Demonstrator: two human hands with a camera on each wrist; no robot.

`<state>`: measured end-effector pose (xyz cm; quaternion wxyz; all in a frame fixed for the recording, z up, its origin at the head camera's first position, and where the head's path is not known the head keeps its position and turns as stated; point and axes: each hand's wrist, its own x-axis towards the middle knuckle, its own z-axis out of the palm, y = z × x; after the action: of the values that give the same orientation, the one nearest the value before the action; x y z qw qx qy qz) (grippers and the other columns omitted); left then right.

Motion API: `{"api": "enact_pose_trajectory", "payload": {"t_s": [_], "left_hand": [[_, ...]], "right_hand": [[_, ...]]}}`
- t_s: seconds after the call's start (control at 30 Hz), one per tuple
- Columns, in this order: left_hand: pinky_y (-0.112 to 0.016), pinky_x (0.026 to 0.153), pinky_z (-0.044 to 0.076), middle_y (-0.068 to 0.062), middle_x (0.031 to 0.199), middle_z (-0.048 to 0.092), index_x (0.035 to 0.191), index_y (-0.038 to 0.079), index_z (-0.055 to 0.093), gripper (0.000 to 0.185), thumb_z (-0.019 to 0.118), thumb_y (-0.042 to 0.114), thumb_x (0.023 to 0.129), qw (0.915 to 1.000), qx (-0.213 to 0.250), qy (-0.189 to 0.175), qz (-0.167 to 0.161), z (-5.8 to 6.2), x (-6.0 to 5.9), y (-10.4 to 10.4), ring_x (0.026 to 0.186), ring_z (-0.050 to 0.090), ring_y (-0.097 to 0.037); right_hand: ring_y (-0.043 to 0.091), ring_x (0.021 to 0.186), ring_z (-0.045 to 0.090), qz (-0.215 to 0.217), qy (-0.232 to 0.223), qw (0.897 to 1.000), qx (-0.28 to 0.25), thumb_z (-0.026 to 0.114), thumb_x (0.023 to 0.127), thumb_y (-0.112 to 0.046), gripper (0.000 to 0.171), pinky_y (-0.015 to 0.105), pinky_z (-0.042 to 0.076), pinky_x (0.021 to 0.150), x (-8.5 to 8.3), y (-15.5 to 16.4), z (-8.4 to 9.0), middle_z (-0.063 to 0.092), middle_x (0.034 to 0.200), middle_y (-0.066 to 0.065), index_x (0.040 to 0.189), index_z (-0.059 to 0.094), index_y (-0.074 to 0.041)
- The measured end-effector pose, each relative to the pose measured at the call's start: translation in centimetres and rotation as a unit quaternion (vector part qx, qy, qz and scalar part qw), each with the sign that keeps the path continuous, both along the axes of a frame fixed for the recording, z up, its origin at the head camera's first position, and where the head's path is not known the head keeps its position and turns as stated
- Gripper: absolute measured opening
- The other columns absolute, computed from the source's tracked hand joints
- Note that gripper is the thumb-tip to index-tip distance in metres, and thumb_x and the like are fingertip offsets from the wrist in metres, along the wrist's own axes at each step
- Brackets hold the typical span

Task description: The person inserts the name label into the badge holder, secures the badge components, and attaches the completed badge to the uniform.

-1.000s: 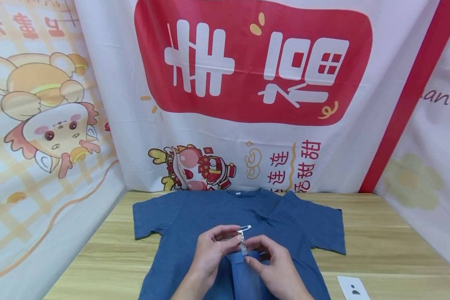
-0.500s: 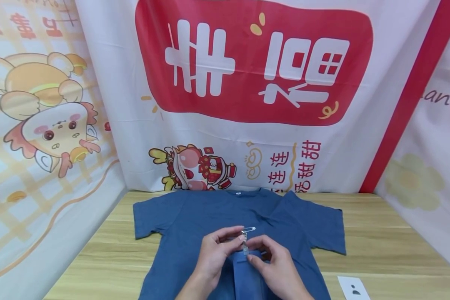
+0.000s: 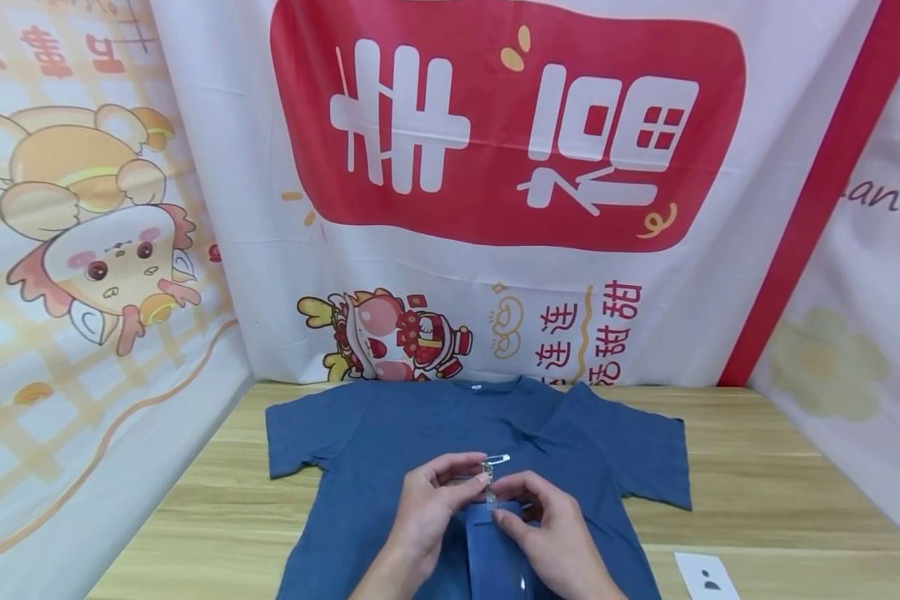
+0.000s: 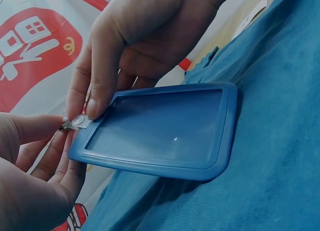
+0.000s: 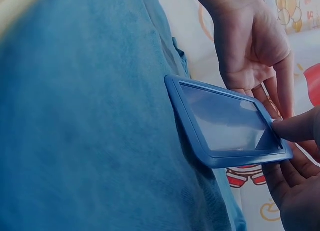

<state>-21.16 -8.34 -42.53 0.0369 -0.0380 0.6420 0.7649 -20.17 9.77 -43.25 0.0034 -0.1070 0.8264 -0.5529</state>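
A blue badge holder (image 4: 155, 131) with a clear window stands tilted over a blue T-shirt (image 3: 420, 417). At its top end is a clear strap with a snap (image 4: 80, 121), joined to a metal clip with a safety pin (image 3: 497, 459). My left hand (image 3: 431, 504) pinches the metal clip between thumb and fingers, just above the strap. My right hand (image 3: 551, 525) grips the holder's top edge, thumb on the front beside the strap, as the right wrist view shows of the thumb (image 5: 297, 126). The right hand's other fingers are partly hidden behind the holder.
The T-shirt lies spread on a wooden table (image 3: 757, 467), its neck toward the back. A white card (image 3: 707, 577) with dark marks lies at the front right. A white and red printed cloth (image 3: 495, 208) hangs behind, with more cloth at both sides.
Over the past second the left hand and the safety pin have shifted slightly right. Both hands keep their hold, and the last half second shows almost no movement.
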Motion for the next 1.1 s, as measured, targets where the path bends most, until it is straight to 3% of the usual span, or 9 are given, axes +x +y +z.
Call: {"api": "enact_pose_trajectory", "payload": {"t_s": [0.23, 0.63, 1.1], "left_hand": [[-0.031, 0.087, 0.065, -0.002, 0.109, 0.081, 0.124, 0.009, 0.080, 0.029, 0.083, 0.012, 0.095, 0.9999, 0.012, -0.003, 0.004, 0.18, 0.19, 0.25, 0.093, 0.075, -0.011], [-0.034, 0.087, 0.067, -0.004, 0.108, 0.079, 0.121, 0.006, 0.078, 0.027, 0.082, 0.010, 0.095, 1.0000, 0.007, 0.005, -0.001, 0.18, 0.21, 0.36, 0.090, 0.076, -0.012], [-0.033, 0.082, 0.068, -0.003, 0.100, 0.080, 0.117, 0.005, 0.079, 0.025, 0.084, 0.007, 0.092, 0.9998, 0.017, 0.007, 0.001, 0.35, 0.28, 0.02, 0.085, 0.077, -0.013]], "right_hand": [[0.016, 0.095, 0.067, -0.008, -0.026, 1.000, 0.015, 0.089, 0.090, -0.026, 0.027, 0.027, 0.053, 0.078, -0.08, -0.26, 0.31, 0.075, 0.106, -0.003, 0.112, 0.075, -0.021], [0.016, 0.094, 0.068, -0.004, -0.012, 1.000, -0.007, 0.087, 0.091, -0.018, 0.023, 0.026, 0.055, 0.074, 0.13, -0.02, 0.25, 0.075, 0.102, 0.001, 0.111, 0.076, -0.015], [0.018, 0.095, 0.069, 0.012, -0.039, 0.999, -0.025, 0.086, 0.092, -0.017, 0.024, 0.028, 0.057, 0.077, 0.04, -0.05, 0.42, 0.075, 0.103, 0.003, 0.112, 0.076, -0.012]]}}
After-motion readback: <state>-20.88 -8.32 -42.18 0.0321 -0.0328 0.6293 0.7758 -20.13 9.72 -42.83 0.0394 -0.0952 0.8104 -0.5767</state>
